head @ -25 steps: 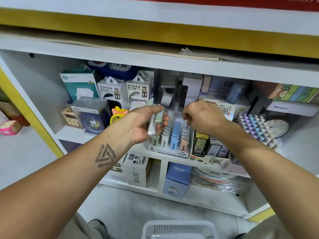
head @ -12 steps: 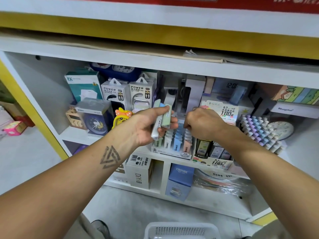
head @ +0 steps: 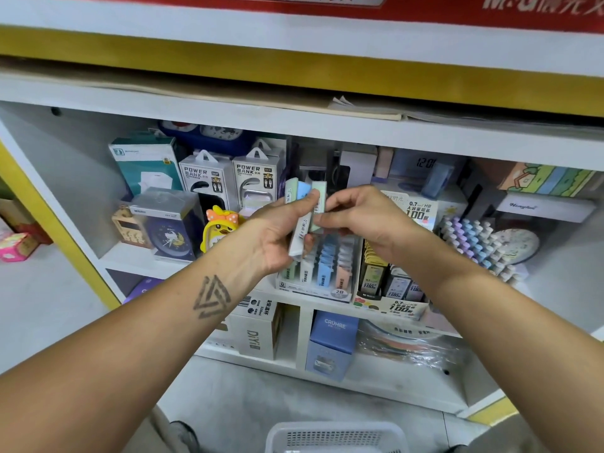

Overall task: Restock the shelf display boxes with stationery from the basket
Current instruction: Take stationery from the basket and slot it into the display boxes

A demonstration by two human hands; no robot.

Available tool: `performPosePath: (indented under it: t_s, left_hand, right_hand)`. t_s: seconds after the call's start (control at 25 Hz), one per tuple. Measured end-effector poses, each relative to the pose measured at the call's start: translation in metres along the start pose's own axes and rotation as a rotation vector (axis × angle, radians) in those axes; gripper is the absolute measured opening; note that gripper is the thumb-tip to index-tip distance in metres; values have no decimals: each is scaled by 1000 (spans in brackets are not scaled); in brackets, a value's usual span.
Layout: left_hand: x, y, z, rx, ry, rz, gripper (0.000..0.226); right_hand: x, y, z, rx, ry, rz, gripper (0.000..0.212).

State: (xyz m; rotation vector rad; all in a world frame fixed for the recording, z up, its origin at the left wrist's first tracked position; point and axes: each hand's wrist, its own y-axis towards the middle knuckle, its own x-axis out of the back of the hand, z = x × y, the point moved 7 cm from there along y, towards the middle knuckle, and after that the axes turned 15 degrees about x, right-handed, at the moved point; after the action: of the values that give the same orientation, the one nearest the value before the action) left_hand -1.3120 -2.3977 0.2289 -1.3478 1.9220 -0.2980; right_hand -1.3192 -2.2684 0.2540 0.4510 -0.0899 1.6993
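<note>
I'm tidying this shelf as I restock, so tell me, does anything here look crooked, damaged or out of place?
Nothing looks damaged or spilled. The one untidy spot is the paper lying on top of the shelf board, whose corners curl up and stick out past the edge. The display boxes stand straight, and the left hand holds a few packs not yet slotted in.

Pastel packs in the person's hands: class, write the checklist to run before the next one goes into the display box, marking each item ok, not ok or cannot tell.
1. Left hand grips the fanned pastel packs: ok.
2. Right hand pinches the green pack apart from the rest: ok.
3. Display box sits upright on the shelf, below the hands: ok.
4. Free slot in the green row: cannot tell, hands cover it.
5. Basket within reach below: ok.
6. Stock left in basket: cannot tell.
</note>
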Motion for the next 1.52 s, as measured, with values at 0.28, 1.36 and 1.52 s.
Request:
performPosePath:
  t_s: [0.28, 1.36, 1.52]
  left_hand:
    - [44, 3, -11, -15, 69, -266, 14]
    - [79, 4, -16, 21, -4, -247, 7]
    - [79, 5, -15, 29, 9, -222, 7]
  right_hand:
    - [7, 11, -10, -47, 70, -65, 14]
    - [-34, 65, -17, 356, -904, 34, 22]
    - [-36, 67, -24, 312, -935, 92, 25]
